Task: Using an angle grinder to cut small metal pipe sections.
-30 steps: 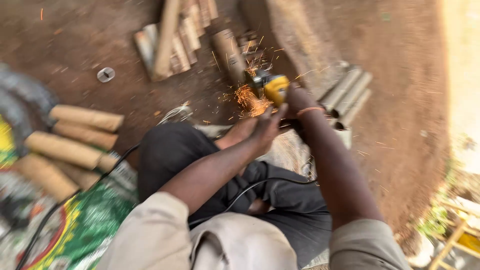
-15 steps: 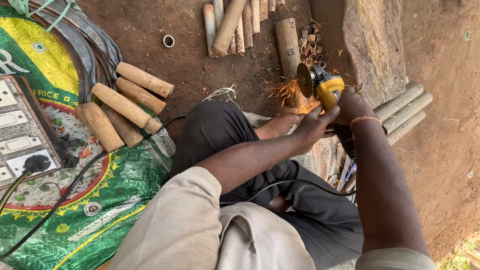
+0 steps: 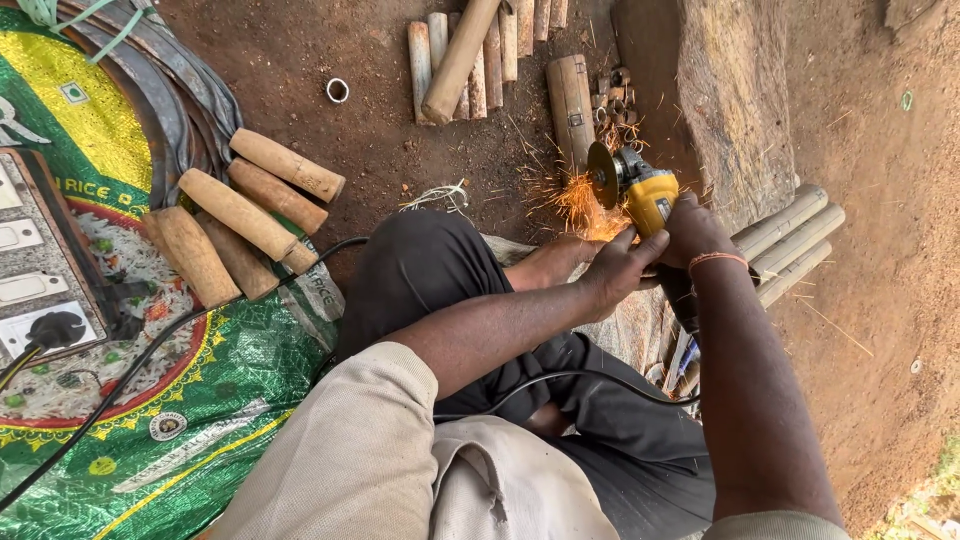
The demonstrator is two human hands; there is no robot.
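Angle grinder (image 3: 640, 195) has shifted slightly, perhaps camera.

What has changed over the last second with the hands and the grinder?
Mostly the camera swung left, bringing the sack and wooden handles into fuller view. Both hands, left hand and right hand, still hold the yellow grinder, and sparks still fly.

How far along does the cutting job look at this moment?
Done, apparently: short cut metal rings lie on the soil beside a wooden block. In hand: both the left hand and right hand hold the yellow angle grinder, whose disc throws sparks; the workpiece is hidden. Left, probably: long pipes lie uncut by the right arm.
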